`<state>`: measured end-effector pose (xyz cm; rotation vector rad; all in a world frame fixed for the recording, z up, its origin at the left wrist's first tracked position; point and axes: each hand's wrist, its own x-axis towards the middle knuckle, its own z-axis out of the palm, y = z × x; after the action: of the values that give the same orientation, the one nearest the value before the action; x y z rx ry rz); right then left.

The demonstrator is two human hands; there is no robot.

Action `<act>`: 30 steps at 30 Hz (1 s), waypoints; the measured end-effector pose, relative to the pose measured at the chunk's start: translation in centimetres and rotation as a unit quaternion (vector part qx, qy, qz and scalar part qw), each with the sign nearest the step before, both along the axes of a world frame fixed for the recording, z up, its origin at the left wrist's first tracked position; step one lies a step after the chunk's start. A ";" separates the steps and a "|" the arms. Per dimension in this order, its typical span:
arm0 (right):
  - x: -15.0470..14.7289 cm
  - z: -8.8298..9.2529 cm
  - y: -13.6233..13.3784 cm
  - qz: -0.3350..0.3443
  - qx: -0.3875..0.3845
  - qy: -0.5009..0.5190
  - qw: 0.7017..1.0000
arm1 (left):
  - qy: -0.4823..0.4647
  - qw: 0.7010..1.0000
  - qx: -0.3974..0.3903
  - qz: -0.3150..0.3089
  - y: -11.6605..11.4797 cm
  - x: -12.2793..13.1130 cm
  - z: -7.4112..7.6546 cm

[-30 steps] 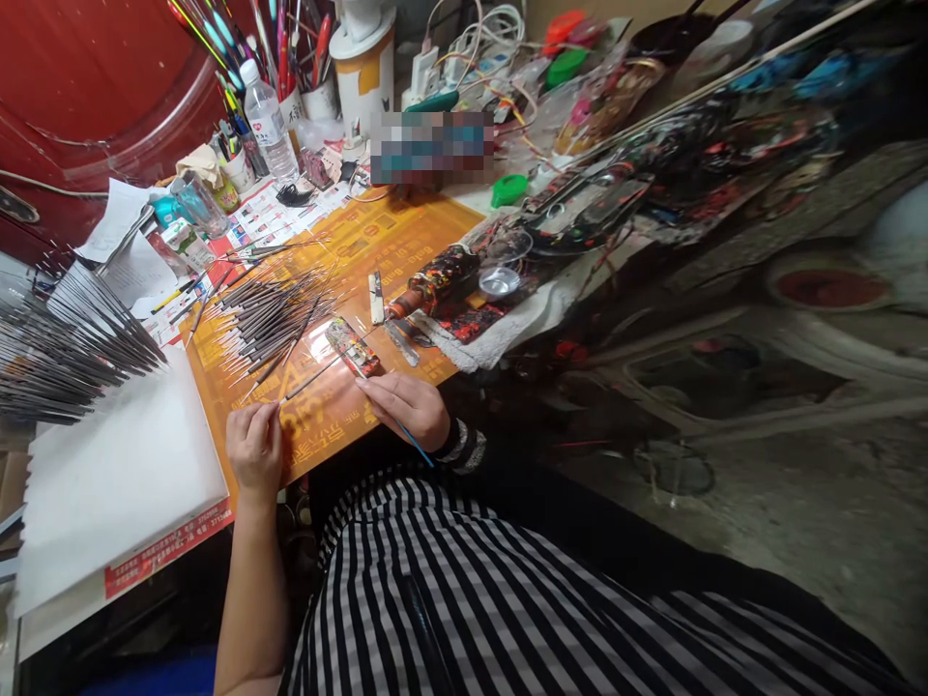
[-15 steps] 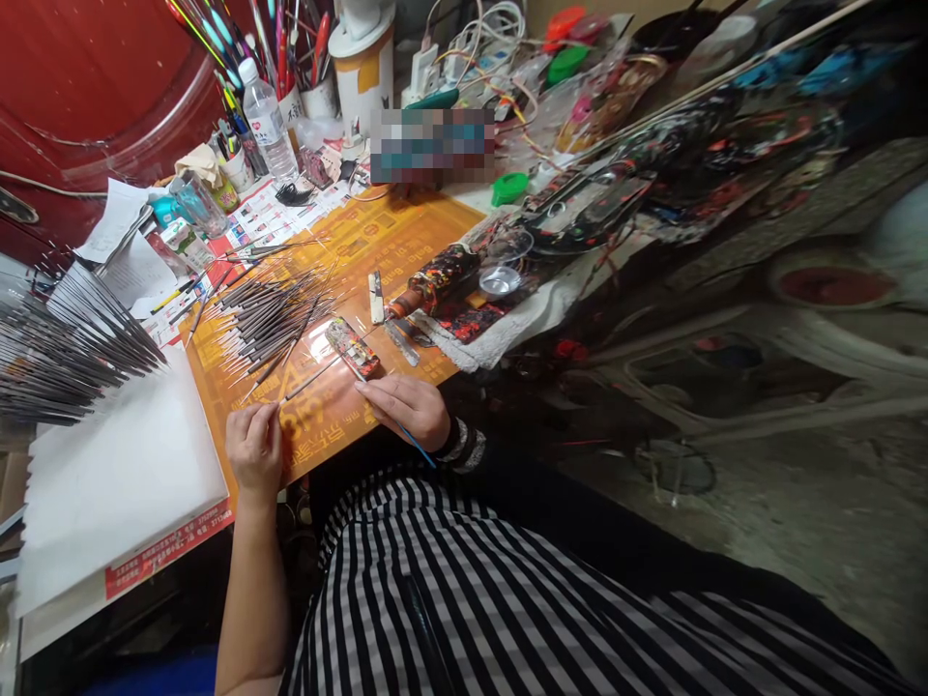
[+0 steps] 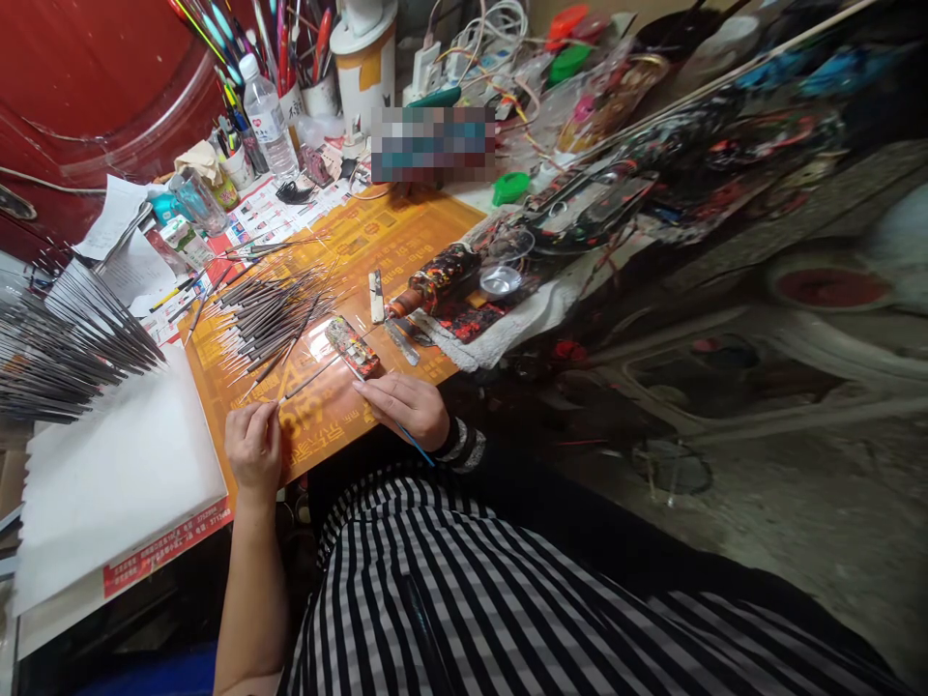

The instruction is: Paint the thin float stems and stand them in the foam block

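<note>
My left hand (image 3: 253,447) rests at the front edge of an orange printed mat (image 3: 330,246), its fingers closed on a long, thin dark brush handle (image 3: 311,378). My right hand (image 3: 402,409) pinches a fine blue-handled brush (image 3: 415,444), and its fingertips lie close to a paint-crusted block (image 3: 353,347). A heap of thin, dark-handled brushes (image 3: 268,319) lies on the mat beyond my hands. Neither hand touches the heap.
Several brushes stand fanned out (image 3: 72,348) above a white foam board (image 3: 116,483) at the left. A paint-spattered roller (image 3: 435,280), a small metal dish (image 3: 500,280) and a stained towel (image 3: 500,329) lie to the right. Bottles, cups and cables crowd the back.
</note>
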<state>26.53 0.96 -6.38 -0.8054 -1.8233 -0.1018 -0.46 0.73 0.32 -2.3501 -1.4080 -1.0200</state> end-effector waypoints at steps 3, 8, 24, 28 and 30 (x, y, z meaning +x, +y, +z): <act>0.0 -0.3 0.0 0.000 0.001 0.001 1.000 | 0.001 1.000 0.002 -0.004 0.0 0.0 0.0; 0.0 -0.4 0.1 0.000 -0.001 -0.001 1.000 | 0.000 1.000 -0.006 0.004 0.0 0.0 0.0; -5.8 1.0 -2.8 0.111 -0.008 0.022 0.994 | 0.003 1.000 -0.004 0.009 -0.5 0.4 -0.3; -6.5 0.1 -2.8 0.092 0.005 0.000 0.996 | 0.003 0.999 -0.027 0.023 -0.7 0.7 -0.2; -6.5 -0.3 -2.8 0.094 0.004 -0.008 0.996 | 0.002 0.999 -0.044 0.030 -0.9 0.8 -0.2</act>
<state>20.04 -1.87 -6.68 -0.6250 -1.9033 0.0053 0.34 -0.14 0.11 -2.3533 -1.5420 -0.9569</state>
